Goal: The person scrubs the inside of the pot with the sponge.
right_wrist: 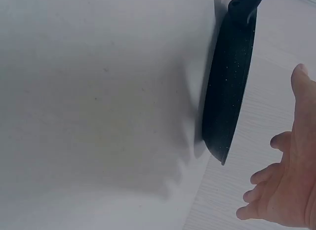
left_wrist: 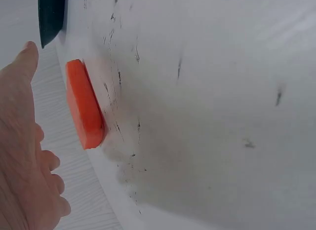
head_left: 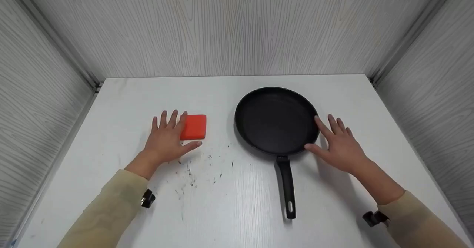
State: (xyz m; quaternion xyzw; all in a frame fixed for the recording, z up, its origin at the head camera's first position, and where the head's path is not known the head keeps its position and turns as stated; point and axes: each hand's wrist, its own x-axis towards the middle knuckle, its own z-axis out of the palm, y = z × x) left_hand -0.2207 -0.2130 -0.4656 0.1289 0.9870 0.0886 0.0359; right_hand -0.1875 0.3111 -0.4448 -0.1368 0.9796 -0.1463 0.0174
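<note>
We see a white, faintly wood-grained tabletop (head_left: 244, 203). On it we find a flat, square, orange-red block (head_left: 196, 127) and, to its right, a round black frying pan (head_left: 276, 120), its black handle (head_left: 287, 188) toward us; small dark marks (head_left: 191, 179) speckle the surface near the block.

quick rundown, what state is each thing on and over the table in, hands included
frying pan, right way up, uncovered
pan handle, attached, pointing toward the bottom of the head view
orange-red block, lying flat
table, speckled with dark marks left of the pan handle
left hand, fingers spread, near the block, holding nothing
right hand, fingers spread, by the pan's rim, holding nothing
</note>
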